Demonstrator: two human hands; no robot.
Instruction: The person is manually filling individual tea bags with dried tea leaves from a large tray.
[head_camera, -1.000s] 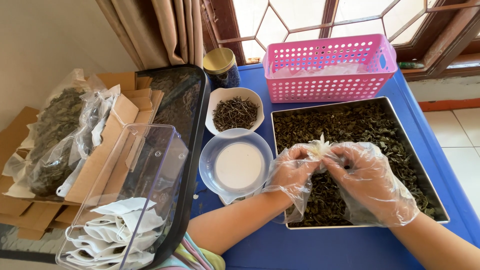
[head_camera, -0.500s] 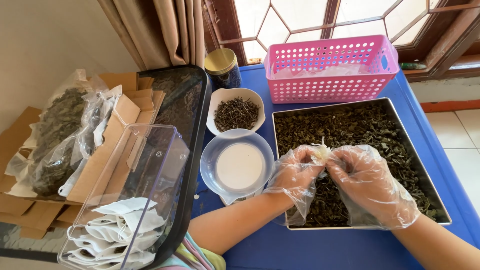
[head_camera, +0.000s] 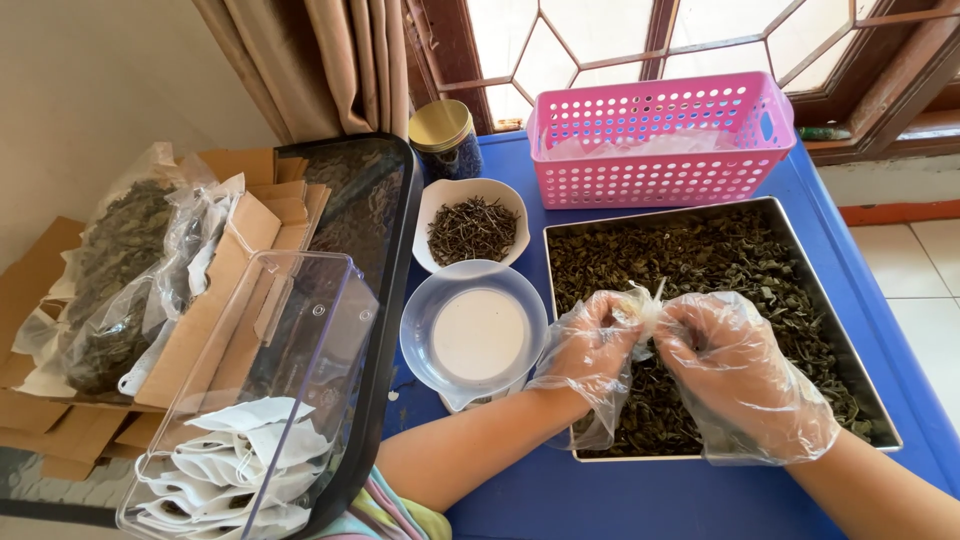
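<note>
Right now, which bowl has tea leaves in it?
The white ceramic bowl by the gold-lidded jar; the clear plastic bowl holds none.

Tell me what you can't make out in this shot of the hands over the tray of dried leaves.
- Small white pouch, head view: pinched between left hand and right hand; filling and opening hidden by the gloved fingers.
- Pink basket: contents blurred behind its perforated wall.
- Jar: contents hidden by the gold lid.
- Clear bin: cut off by the bottom edge.

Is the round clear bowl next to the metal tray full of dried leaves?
No, the clear bowl holds no leaves; the dried leaves lie in the metal tray.
</note>
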